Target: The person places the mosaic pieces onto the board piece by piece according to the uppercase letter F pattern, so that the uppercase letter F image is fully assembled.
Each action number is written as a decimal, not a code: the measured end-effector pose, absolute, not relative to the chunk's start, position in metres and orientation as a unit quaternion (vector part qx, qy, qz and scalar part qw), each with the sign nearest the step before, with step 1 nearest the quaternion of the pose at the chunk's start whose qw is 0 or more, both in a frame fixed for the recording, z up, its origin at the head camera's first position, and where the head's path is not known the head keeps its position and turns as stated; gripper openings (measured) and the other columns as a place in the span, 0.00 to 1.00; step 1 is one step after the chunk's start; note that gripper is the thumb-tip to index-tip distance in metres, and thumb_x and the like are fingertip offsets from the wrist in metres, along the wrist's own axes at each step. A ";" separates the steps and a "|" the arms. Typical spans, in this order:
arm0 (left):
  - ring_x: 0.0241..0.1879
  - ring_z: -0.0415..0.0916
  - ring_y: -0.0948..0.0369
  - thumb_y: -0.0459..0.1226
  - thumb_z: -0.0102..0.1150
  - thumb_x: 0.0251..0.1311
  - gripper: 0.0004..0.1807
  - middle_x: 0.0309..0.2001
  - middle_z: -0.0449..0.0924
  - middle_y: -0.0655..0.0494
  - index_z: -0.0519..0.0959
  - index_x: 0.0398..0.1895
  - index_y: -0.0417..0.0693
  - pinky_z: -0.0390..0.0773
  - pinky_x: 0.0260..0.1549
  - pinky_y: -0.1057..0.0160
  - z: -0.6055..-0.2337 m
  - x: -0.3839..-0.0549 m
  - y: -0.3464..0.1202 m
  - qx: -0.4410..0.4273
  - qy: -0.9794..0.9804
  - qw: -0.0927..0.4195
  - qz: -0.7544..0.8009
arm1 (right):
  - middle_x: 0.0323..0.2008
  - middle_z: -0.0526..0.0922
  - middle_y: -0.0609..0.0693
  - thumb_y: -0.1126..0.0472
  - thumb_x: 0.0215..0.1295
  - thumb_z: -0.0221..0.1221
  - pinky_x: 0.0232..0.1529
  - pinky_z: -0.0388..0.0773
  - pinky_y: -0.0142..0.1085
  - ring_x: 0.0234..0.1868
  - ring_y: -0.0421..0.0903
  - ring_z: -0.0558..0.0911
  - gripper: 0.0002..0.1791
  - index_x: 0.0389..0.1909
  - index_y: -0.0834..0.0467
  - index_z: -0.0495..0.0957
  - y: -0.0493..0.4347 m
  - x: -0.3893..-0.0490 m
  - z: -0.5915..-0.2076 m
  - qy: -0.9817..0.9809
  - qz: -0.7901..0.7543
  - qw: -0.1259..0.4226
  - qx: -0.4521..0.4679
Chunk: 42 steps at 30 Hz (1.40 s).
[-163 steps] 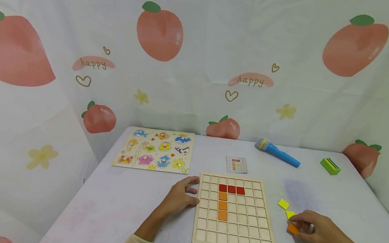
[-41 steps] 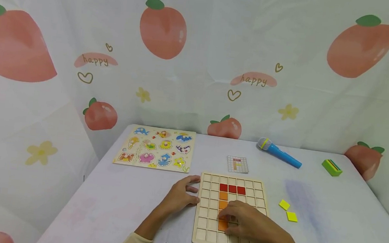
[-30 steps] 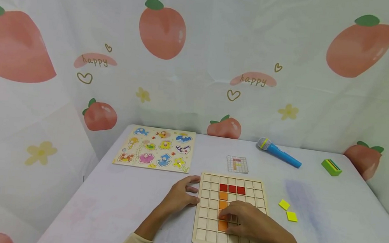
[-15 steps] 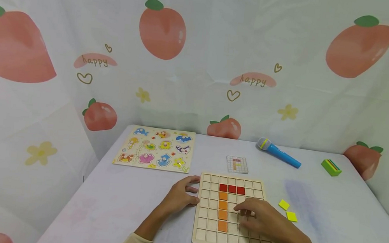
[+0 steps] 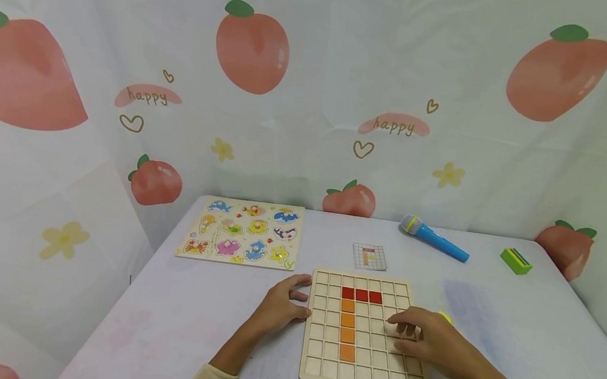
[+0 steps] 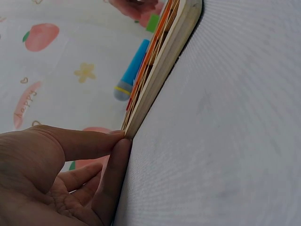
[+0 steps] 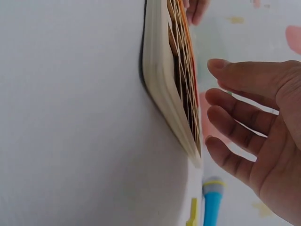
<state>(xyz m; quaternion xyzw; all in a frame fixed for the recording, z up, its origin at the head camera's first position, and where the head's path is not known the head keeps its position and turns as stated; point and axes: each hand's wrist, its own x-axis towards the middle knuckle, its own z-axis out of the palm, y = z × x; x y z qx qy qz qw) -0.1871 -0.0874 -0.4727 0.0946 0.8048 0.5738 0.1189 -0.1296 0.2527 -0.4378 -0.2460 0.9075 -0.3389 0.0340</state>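
Note:
A wooden grid board lies flat on the table. Red square tiles form a short row in it, and orange square tiles run down in a column below the row's left end. At the board's left edge my left hand touches the rim with thumb and index fingertips, its fingers fairly straight. My right hand hovers over the board's right side, fingers loosely bent and apart, nothing between them; the right wrist view shows it above the grid. Behind it, a yellow tile shows partly.
A pattern card lies beyond the board. Toward the back are a sea-animal peg puzzle at left, a blue toy microphone and a small green block at right. A peach-printed cloth hangs behind the table.
My right hand picked up an orange tile from the right, set it at the column's bottom and let go. It has since drawn back rightward, covering the yellow tiles. My left hand stayed put.

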 end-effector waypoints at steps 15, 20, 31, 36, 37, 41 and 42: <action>0.58 0.81 0.52 0.25 0.73 0.55 0.40 0.70 0.77 0.47 0.73 0.74 0.44 0.89 0.40 0.61 -0.474 -0.187 -0.088 0.089 0.803 0.123 0.576 | 0.39 0.83 0.39 0.59 0.65 0.73 0.34 0.79 0.31 0.38 0.34 0.78 0.17 0.54 0.58 0.86 0.273 -0.133 -0.447 0.910 -0.355 -0.004 -0.213; 0.58 0.81 0.53 0.26 0.73 0.56 0.39 0.70 0.78 0.48 0.73 0.74 0.44 0.89 0.40 0.62 -0.474 -0.188 -0.088 0.090 0.804 0.123 0.575 | 0.39 0.84 0.40 0.61 0.63 0.73 0.33 0.79 0.31 0.38 0.32 0.78 0.17 0.52 0.58 0.86 0.279 -0.133 -0.447 0.907 -0.367 -0.026 -0.204; 0.57 0.81 0.54 0.25 0.72 0.56 0.39 0.69 0.78 0.49 0.73 0.74 0.45 0.89 0.40 0.61 -0.476 -0.188 -0.088 0.088 0.807 0.124 0.571 | 0.38 0.85 0.41 0.63 0.59 0.76 0.35 0.80 0.31 0.37 0.31 0.78 0.18 0.51 0.58 0.87 0.292 -0.132 -0.446 0.919 -0.354 -0.054 -0.165; 0.57 0.81 0.53 0.26 0.72 0.56 0.39 0.70 0.78 0.48 0.73 0.74 0.45 0.89 0.40 0.62 -0.475 -0.188 -0.088 0.089 0.807 0.122 0.571 | 0.38 0.85 0.42 0.62 0.59 0.76 0.34 0.80 0.30 0.37 0.30 0.77 0.19 0.51 0.59 0.87 0.300 -0.133 -0.448 0.923 -0.352 -0.051 -0.150; 0.58 0.81 0.54 0.26 0.72 0.56 0.39 0.70 0.78 0.49 0.73 0.74 0.46 0.89 0.40 0.62 -0.475 -0.188 -0.088 0.087 0.807 0.124 0.571 | 0.38 0.85 0.43 0.63 0.59 0.76 0.34 0.80 0.30 0.36 0.30 0.77 0.19 0.51 0.59 0.87 0.301 -0.133 -0.448 0.923 -0.352 -0.050 -0.146; 0.58 0.81 0.53 0.26 0.73 0.56 0.39 0.70 0.78 0.48 0.74 0.74 0.45 0.89 0.40 0.62 -0.474 -0.187 -0.088 0.087 0.804 0.123 0.575 | 0.38 0.86 0.44 0.63 0.58 0.77 0.34 0.79 0.30 0.36 0.31 0.78 0.20 0.51 0.60 0.87 0.306 -0.134 -0.450 0.926 -0.348 -0.054 -0.137; 0.58 0.81 0.53 0.25 0.73 0.56 0.40 0.70 0.78 0.48 0.74 0.74 0.45 0.89 0.40 0.61 -0.473 -0.187 -0.088 0.089 0.803 0.122 0.576 | 0.39 0.87 0.44 0.63 0.58 0.77 0.34 0.79 0.30 0.36 0.31 0.78 0.20 0.51 0.60 0.87 0.308 -0.134 -0.451 0.927 -0.346 -0.056 -0.135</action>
